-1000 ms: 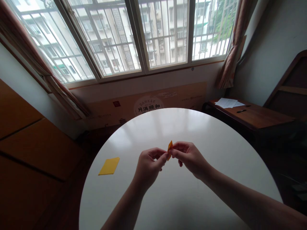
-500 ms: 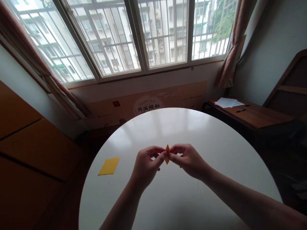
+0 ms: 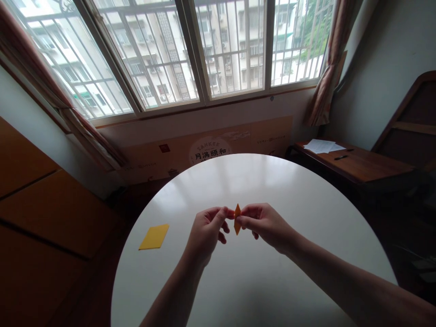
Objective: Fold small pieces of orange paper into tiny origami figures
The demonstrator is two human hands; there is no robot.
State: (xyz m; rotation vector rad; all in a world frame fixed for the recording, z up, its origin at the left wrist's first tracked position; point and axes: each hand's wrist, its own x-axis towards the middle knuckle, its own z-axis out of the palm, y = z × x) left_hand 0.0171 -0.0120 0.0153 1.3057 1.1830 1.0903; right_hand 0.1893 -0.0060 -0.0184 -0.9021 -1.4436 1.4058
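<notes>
A small folded piece of orange-yellow paper point(image 3: 237, 225) stands upright above the table, its narrow pointed shape facing me. My right hand point(image 3: 264, 219) pinches it between thumb and fingers from the right side. On the other side, my left hand point(image 3: 209, 229) reaches its index fingertip to the paper. The left thumb is drawn back from the paper, and the other left fingers are loosely curled and apart. A flat yellow square of paper point(image 3: 154, 236), perhaps a stack, lies on the table to the left of my hands.
Both hands are over a round white table point(image 3: 272, 290). Beyond it are a barred window point(image 3: 235, 45) and a printed banner point(image 3: 265, 131). At the right stands a low wooden table point(image 3: 374, 165) with white sheets point(image 3: 320, 146) and a dark pen-like object point(image 3: 340, 157). Wooden cabinets point(image 3: 44, 200) are at left.
My left thumb has come away from the folded paper and moved up and left, exposing more of the paper. My right hand keeps its pinch in nearly the same place.
</notes>
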